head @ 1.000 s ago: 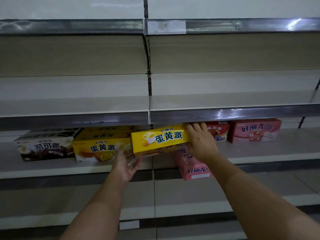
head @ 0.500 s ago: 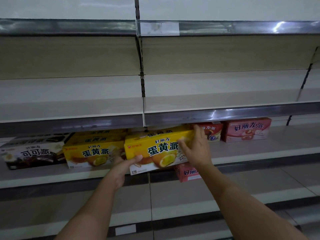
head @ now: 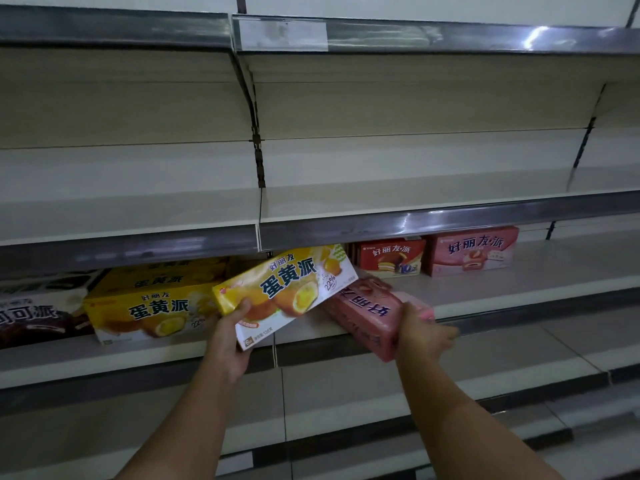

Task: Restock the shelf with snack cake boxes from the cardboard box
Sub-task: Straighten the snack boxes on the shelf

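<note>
Store shelving, cream boards with grey metal edge rails; dim light. The stocked shelf (head: pixel 502 289) sits under two bare ones.

My left hand (head: pixel 228 344) grips the tilted yellow box (head: pixel 287 292) at its lower left corner, thumb on the front face, fingers underneath. Box is raised off the shelf, right end high, near the rail above.

My right hand (head: pixel 420 336) clamps the near end of the pink box (head: pixel 363 315), fingers curled round it; hand is motion-blurred. This box lies at an angle, its print upside down to me, its near end out past the shelf's front edge. Its far end is under the yellow box.

Left of my hands: a second yellow box (head: pixel 149 303) standing on the shelf, then a dark box (head: pixel 34 313). Right, further back: a red box (head: pixel 391 259) and a second pink box (head: pixel 474 251), side by side, upright.
</note>
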`<action>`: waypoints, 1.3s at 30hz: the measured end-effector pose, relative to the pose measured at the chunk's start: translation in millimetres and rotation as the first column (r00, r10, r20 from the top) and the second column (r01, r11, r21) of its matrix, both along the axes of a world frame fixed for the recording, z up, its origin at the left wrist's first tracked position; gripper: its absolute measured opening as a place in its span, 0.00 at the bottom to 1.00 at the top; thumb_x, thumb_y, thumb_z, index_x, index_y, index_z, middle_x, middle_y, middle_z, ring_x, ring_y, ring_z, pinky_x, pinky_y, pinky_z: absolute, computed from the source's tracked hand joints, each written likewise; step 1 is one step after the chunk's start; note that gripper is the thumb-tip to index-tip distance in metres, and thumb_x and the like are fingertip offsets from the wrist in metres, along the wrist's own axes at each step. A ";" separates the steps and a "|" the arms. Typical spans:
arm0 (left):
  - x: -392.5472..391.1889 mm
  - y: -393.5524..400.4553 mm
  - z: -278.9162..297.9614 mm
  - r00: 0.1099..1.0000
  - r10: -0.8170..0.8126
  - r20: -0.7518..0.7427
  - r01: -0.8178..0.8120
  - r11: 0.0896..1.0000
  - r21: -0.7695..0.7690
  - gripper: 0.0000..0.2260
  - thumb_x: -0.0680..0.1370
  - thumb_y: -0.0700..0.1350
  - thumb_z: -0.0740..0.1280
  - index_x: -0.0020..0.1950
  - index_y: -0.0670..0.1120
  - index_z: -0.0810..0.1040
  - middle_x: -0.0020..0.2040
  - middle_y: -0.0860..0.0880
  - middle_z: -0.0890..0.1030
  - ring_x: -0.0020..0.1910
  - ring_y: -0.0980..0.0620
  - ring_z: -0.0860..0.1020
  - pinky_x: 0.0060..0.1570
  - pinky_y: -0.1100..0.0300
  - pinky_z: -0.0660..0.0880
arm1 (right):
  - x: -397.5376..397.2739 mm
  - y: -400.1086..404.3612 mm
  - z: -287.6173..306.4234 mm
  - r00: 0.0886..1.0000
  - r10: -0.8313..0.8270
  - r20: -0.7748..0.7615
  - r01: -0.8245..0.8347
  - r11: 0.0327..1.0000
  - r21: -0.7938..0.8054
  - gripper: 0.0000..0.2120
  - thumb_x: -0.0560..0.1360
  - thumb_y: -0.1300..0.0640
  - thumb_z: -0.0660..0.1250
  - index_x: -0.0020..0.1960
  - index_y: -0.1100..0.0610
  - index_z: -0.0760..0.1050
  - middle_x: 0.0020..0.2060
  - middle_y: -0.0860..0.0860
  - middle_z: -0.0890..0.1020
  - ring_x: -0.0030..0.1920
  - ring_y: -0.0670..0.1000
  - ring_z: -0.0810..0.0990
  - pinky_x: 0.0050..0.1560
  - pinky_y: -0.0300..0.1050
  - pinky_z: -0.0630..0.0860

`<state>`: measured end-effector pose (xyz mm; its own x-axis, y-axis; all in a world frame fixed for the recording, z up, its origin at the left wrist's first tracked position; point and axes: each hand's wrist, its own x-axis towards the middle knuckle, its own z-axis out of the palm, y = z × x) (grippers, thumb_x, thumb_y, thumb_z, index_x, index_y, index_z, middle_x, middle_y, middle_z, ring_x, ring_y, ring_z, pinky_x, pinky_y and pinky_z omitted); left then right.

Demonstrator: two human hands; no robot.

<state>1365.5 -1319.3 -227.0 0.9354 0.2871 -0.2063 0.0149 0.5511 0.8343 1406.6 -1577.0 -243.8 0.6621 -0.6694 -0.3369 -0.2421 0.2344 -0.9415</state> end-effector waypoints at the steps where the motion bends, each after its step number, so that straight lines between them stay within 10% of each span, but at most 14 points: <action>1: 0.7 -1.0 0.2 1.000 0.002 -0.002 -0.002 1.000 0.001 0.03 0.78 0.43 0.65 0.51 0.46 0.77 0.37 0.48 0.85 0.41 0.47 0.81 0.40 0.54 0.76 | 5.3 -15.7 0.7 0.999 -0.045 -0.020 0.045 0.999 0.001 0.38 0.71 0.49 0.73 0.72 0.61 0.56 0.68 0.63 0.65 0.59 0.66 0.75 0.55 0.58 0.77; 4: 4.2 -6.4 -0.4 1.000 0.019 -0.006 -0.019 1.000 0.008 0.03 0.79 0.43 0.64 0.49 0.45 0.77 0.35 0.48 0.85 0.42 0.46 0.79 0.41 0.54 0.74 | 23.9 -59.9 7.7 0.992 -0.107 -0.074 0.103 0.993 -0.062 0.33 0.73 0.48 0.71 0.69 0.61 0.60 0.65 0.63 0.68 0.56 0.66 0.77 0.55 0.62 0.77; 6: 8.3 -14.7 0.0 0.999 0.041 -0.007 -0.041 0.999 0.000 0.03 0.79 0.44 0.64 0.48 0.45 0.77 0.35 0.48 0.84 0.41 0.46 0.79 0.41 0.54 0.74 | 32.8 -74.3 18.4 0.984 -0.056 -0.168 -0.013 0.923 -0.384 0.27 0.74 0.49 0.67 0.65 0.63 0.65 0.61 0.63 0.71 0.56 0.65 0.77 0.55 0.62 0.76; 9: 16.8 -27.3 0.6 0.998 0.063 -0.007 -0.063 0.998 -0.008 0.03 0.79 0.44 0.64 0.48 0.46 0.77 0.33 0.48 0.84 0.41 0.47 0.79 0.42 0.55 0.73 | 35.5 -61.8 35.5 0.968 0.083 -0.238 -0.252 0.292 -0.923 0.23 0.77 0.43 0.59 0.62 0.59 0.70 0.59 0.58 0.75 0.58 0.58 0.74 0.59 0.53 0.70; 12: 25.0 -37.2 1.3 0.997 0.082 -0.005 -0.082 0.996 -0.018 0.02 0.79 0.44 0.65 0.47 0.46 0.77 0.33 0.49 0.84 0.39 0.48 0.80 0.42 0.56 0.74 | 36.4 -17.9 34.9 0.759 0.483 -0.436 -0.424 -0.142 -0.894 0.28 0.75 0.34 0.55 0.67 0.51 0.69 0.62 0.53 0.76 0.61 0.57 0.73 0.65 0.56 0.64; 16: 29.1 -40.1 -0.8 0.996 0.089 0.011 -0.089 0.996 -0.022 0.03 0.79 0.43 0.64 0.47 0.47 0.77 0.33 0.49 0.84 0.30 0.52 0.82 0.40 0.56 0.75 | 37.7 -8.7 19.4 0.658 0.385 -0.647 -0.451 -0.486 -0.749 0.27 0.76 0.49 0.62 0.73 0.49 0.61 0.70 0.51 0.70 0.69 0.55 0.66 0.70 0.57 0.54; 25: 37.9 -31.8 -23.9 0.995 0.088 -0.039 -0.086 0.995 0.052 0.26 0.72 0.45 0.72 0.68 0.42 0.72 0.51 0.42 0.84 0.42 0.46 0.84 0.31 0.58 0.79 | 55.7 -97.4 22.1 0.789 0.213 -0.577 -0.446 -0.447 -0.775 0.21 0.77 0.56 0.60 0.70 0.52 0.67 0.66 0.51 0.74 0.66 0.55 0.70 0.67 0.50 0.64; 29: 38.6 -24.6 -33.4 0.995 0.064 -0.073 -0.062 0.997 0.036 0.47 0.54 0.50 0.82 0.71 0.44 0.69 0.60 0.39 0.80 0.55 0.37 0.81 0.40 0.48 0.80 | 60.5 -45.5 32.1 0.774 0.542 -0.329 -0.330 -0.099 -0.939 0.20 0.77 0.58 0.62 0.68 0.56 0.69 0.59 0.58 0.78 0.58 0.60 0.76 0.51 0.48 0.72; 32: 40.6 -16.9 -30.5 0.994 0.081 -0.068 -0.075 0.994 0.081 0.39 0.61 0.48 0.77 0.70 0.43 0.69 0.60 0.39 0.80 0.55 0.38 0.80 0.38 0.50 0.81 | 70.3 -0.1 36.1 0.656 0.683 -0.321 -0.587 0.195 -0.786 0.26 0.76 0.53 0.65 0.71 0.61 0.63 0.58 0.62 0.78 0.58 0.62 0.77 0.53 0.50 0.73; 35: 48.7 -14.3 -24.7 0.994 0.092 -0.062 -0.070 0.955 0.287 0.27 0.71 0.49 0.73 0.68 0.46 0.72 0.60 0.45 0.81 0.54 0.42 0.80 0.47 0.52 0.78 | 83.6 24.2 33.8 0.647 0.672 -0.362 -0.673 0.280 -0.684 0.29 0.73 0.46 0.70 0.68 0.60 0.67 0.60 0.59 0.78 0.62 0.60 0.76 0.59 0.49 0.73; 39: 74.1 -4.7 -28.6 0.970 0.220 -0.101 -0.058 0.615 0.786 0.25 0.76 0.60 0.65 0.69 0.49 0.70 0.66 0.46 0.74 0.63 0.42 0.72 0.63 0.49 0.69 | 104.1 41.8 26.7 0.759 0.564 -0.326 -0.572 0.337 -0.748 0.34 0.71 0.43 0.71 0.69 0.58 0.63 0.64 0.60 0.73 0.65 0.62 0.72 0.65 0.53 0.69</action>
